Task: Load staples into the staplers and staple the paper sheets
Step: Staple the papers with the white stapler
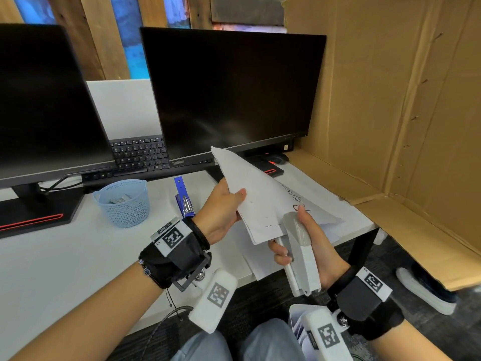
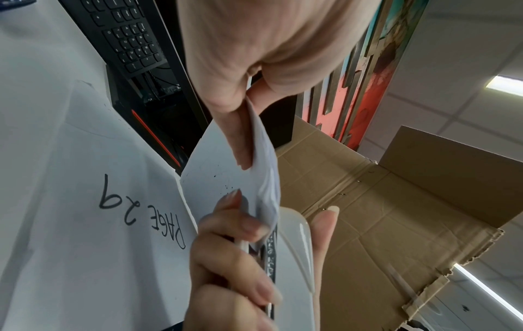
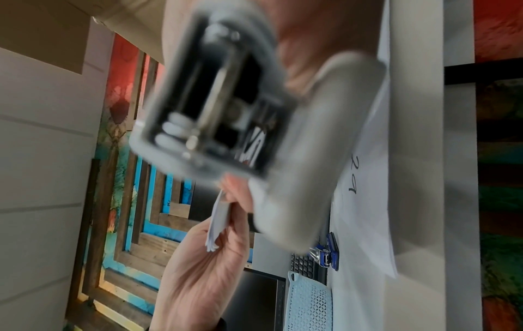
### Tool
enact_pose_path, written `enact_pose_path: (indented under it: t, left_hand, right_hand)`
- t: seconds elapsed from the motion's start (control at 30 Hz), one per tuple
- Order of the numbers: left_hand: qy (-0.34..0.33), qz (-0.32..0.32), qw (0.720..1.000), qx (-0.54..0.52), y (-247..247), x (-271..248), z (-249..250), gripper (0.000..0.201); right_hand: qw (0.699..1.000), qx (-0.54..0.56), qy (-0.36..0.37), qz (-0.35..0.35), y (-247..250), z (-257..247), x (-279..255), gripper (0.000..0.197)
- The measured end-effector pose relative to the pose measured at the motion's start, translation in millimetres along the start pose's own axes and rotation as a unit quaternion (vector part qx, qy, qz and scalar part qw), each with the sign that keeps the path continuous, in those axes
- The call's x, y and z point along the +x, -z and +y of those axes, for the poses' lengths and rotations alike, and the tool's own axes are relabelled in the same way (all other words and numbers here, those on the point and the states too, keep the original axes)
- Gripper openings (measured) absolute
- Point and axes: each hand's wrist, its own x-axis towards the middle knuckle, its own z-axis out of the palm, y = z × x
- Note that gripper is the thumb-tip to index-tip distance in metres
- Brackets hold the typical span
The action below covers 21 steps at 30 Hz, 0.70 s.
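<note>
Hands are working together above the near edge of the white desk (image 1: 65, 256): the left hand (image 1: 221, 207) is pinching a thin stack of white paper sheets (image 1: 250, 188) along its left edge, thumb on top and fingers underneath, holding it lifted and tilted off the desk. The right hand (image 1: 312, 246) is wrapping around a light grey plastic stapler (image 1: 299, 251), thumb lying along its top and fingers curling under its base, with the stapler's mouth sitting over the lower corner of the stack. A dashed mark is showing on the sheet just beside the stapler's nose. Under the lifted stack, more white sheets with handwritten lettering (image 2: 85, 179) are lying flat on the desk. A blue metal stapler (image 1: 183, 198) is lying opened out on the desk to the left of the left hand, and a pale blue plastic mesh basket (image 1: 125, 204) holding small boxes is standing further left. Two dark monitors (image 1: 234, 95) and a black keyboard (image 1: 140, 155) are sitting behind, and a brown cardboard panel (image 1: 390, 100) is standing on the right.
</note>
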Motion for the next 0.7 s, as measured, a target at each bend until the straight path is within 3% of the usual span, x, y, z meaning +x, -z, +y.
enact_pose_path:
  t: [0.33, 0.5, 0.7]
  left_hand:
    - [-0.003, -0.013, 1.000, 0.001, 1.7, -5.2, 4.4, 0.041]
    - [-0.001, -0.008, 1.000, 0.001, 0.8, -5.6, 5.6, 0.042]
    - [-0.002, -0.021, 1.000, -0.008, 0.2, -7.9, 5.6, 0.039]
  right_hand:
    - [0.999, -0.043, 0.010, 0.012, -0.6, 1.0, 0.6, 0.067]
    - [0.997, -0.061, 0.015, 0.043, -4.1, 0.0, -1.8, 0.049]
    - [0.996, -0.060, 0.016, 0.068, -8.0, 1.4, -1.9, 0.042]
